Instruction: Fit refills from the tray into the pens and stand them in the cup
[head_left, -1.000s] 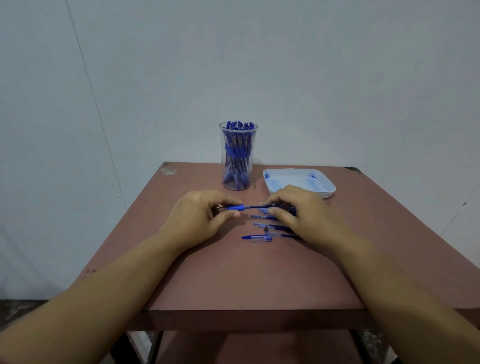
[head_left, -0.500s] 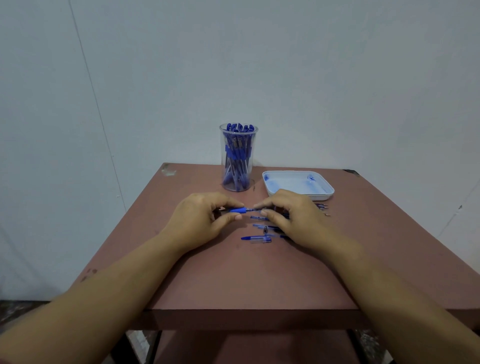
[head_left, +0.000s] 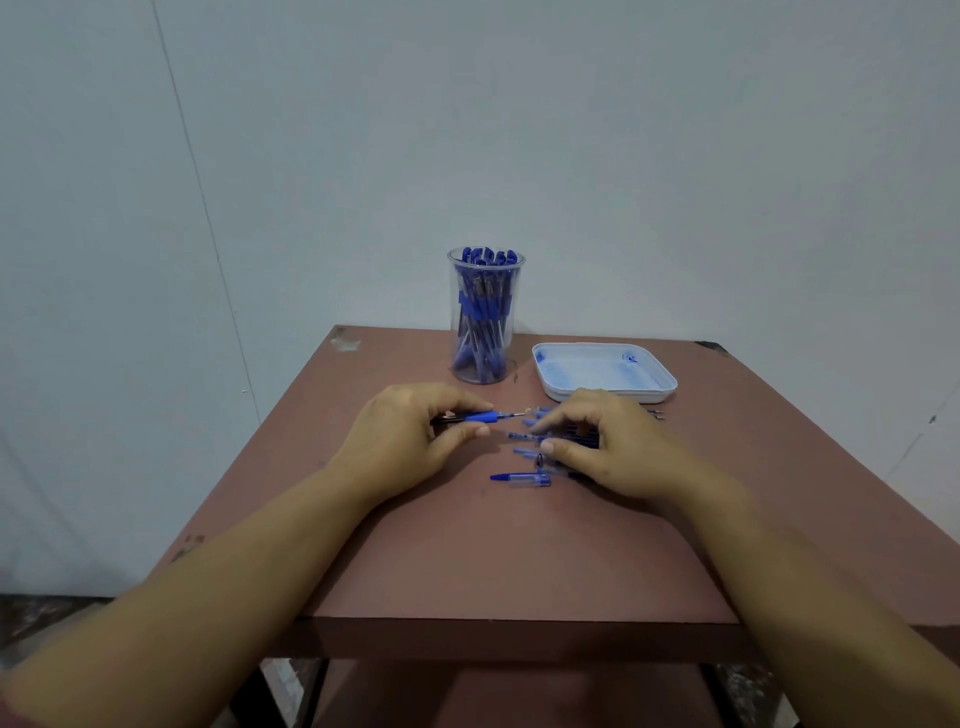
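We look down on a reddish-brown counter (head_left: 519, 571) whose near edge runs straight across below the forearms. A wide stretch of its surface lies between that edge and the two hands. Its left edge slants back to a scuffed far corner, and the far edge meets a pale wall (head_left: 571, 156).

Near the far edge stands a clear cup (head_left: 485, 317), packed with blue-capped pens standing upright. Just beside it on the right, not touching, lies a shallow white tray (head_left: 667, 384). Brown surface shows to the right of the tray and of the right hand, out to the counter's right edge.

The left hand (head_left: 410, 441) is in front of the cup, fingers curled. Its thumb and forefinger pinch a pen (head_left: 485, 416) by its blue grip. The pen lies level just above the counter, its thin tip pointing right toward the other hand.

The right hand (head_left: 608, 447) sits in front of the tray with bent fingers arched over a cluster of loose pen parts (head_left: 524, 451) on the counter, its fingertips near the pen's tip. We cannot tell whether it pinches anything or only rests there.

One clear capped piece (head_left: 522, 478) with a blue point lies nearest us, just beside the right thumb. A few thin ends (head_left: 657, 414) stick out past the right hand, close to the tray's front rim.
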